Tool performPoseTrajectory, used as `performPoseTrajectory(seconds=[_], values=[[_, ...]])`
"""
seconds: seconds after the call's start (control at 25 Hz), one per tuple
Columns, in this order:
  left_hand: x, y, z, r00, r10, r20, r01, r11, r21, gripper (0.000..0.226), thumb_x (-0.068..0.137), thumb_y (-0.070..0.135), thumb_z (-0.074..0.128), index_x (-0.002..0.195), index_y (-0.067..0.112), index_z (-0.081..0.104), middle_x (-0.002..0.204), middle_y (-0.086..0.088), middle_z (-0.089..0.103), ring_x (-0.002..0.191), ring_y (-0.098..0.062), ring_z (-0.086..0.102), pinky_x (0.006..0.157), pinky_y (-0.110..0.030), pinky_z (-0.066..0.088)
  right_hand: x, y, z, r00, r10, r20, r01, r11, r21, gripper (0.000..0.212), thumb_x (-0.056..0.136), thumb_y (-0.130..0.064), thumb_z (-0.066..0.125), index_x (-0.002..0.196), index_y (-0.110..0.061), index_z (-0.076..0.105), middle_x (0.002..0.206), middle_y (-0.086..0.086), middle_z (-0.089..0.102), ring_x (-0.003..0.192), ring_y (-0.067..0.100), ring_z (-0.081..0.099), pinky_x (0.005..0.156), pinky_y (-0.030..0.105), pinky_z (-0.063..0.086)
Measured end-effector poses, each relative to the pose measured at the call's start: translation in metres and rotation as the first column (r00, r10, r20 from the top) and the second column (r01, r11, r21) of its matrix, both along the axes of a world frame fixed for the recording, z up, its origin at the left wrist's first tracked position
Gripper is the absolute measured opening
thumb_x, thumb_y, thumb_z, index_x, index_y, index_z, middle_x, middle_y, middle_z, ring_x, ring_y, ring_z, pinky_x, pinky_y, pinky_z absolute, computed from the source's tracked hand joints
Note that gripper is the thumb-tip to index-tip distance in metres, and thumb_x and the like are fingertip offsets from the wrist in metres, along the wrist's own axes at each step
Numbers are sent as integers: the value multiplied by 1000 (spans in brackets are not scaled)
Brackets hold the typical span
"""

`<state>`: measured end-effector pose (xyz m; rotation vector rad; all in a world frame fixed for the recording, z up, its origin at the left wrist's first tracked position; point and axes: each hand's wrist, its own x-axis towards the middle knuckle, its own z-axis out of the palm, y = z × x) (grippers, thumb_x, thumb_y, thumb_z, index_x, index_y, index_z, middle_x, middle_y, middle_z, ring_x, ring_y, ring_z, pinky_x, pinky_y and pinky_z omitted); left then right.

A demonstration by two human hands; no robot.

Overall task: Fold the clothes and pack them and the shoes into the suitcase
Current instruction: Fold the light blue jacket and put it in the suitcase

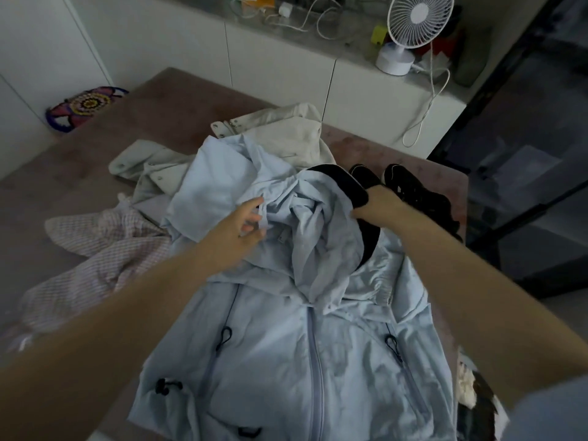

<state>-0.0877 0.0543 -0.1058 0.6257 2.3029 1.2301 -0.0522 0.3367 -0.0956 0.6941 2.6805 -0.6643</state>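
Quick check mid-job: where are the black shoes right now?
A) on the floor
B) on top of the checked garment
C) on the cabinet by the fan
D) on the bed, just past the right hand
D: the black shoes sit on the bed, just beyond the right hand, which grips the hood of the blue jacket.

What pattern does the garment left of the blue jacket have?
The garment has a fine pink-and-white check; the head view, the only one, shows it.
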Motion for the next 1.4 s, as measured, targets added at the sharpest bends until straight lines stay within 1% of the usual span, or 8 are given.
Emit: performPoseTrajectory(seconds=[0.32, 0.52, 0.68, 0.92, 1.04, 1.12, 1.24, 1.4], values=[[-18, -81, -17, 944, 325, -49, -318, 942, 110, 42, 91, 1, 50, 131, 7, 39, 106, -10, 52, 93, -22, 53, 70, -17, 41, 72, -54, 140, 425, 127, -896, 62, 984, 169, 60, 77, 7, 38, 135, -8, 45, 120, 23, 45, 100, 18, 46, 76, 11, 35], [-11, -105, -20, 925, 371, -81, -361, 925, 117, 37, 92, 5, 51, 126, 16, 42, 97, -4, 53, 90, -16, 52, 81, -23, 42, 218, -142, -9, 813, 491, -313, -319, 825, 466, 93, 56, -7, 31, 146, -24, 21, 94, -2, 42, 47, 7, 45, 33, 15, 28], [-7, -75, -10, 922, 91, -376, -123, 990, -63, 47, 90, 14, 56, 134, 15, 41, 122, -15, 50, 111, -27, 47, 94, -36, 37, 251, -144, -63, 718, 680, -151, -570, 698, 433, 77, 55, -47, 56, 129, -28, 47, 93, -7, 57, 61, 4, 62, 57, 13, 49], [-42, -3, 2, 706, -184, -684, -91, 934, -345, 48, 89, 28, 58, 135, 21, 46, 140, -10, 41, 128, -35, 33, 108, -41, 21, 114, -56, 12, 837, -172, -520, 175, 984, -43, 38, 92, -28, 53, 57, -14, 45, 56, -1, 46, 51, 14, 43, 54, 29, 32], [-64, 30, 8, 733, -226, -642, -137, 875, -465, 52, 92, 34, 51, 140, 25, 35, 152, -2, 27, 140, -28, 16, 114, -40, 9, 72, -28, 23, 826, -294, -482, 264, 956, -130, 28, 82, -43, 63, 92, -18, 55, 86, -1, 58, 75, 13, 53, 64, 25, 38], [-75, 45, 7, 758, -309, -575, -98, 817, -568, 57, 92, 39, 48, 144, 28, 26, 155, 2, 19, 143, -25, 6, 116, -42, 3, 66, -56, 2, 988, 77, -134, -86, 994, -67, 51, 81, -49, 62, 122, -22, 48, 112, 0, 55, 98, 18, 55, 73, 24, 45], [-83, 53, -2, 717, -500, -485, -44, 662, -749, 66, 88, 53, 48, 145, 31, 21, 152, 0, 27, 142, -26, 11, 114, -44, -1, 92, -120, -22, 816, 556, 160, -549, 831, -92, 56, 86, -53, 45, 127, -16, 50, 130, 7, 51, 118, 27, 52, 98, 38, 43], [-95, 43, -5, 700, -543, -463, -100, 568, -817, 57, 89, 45, 53, 140, 30, 34, 136, -12, 46, 127, -31, 32, 110, -37, 10, 48, -49, -4, 981, 179, -80, -149, 945, 290, 56, 87, -38, 59, 135, -18, 39, 136, 10, 43, 124, 31, 45, 103, 43, 36]])
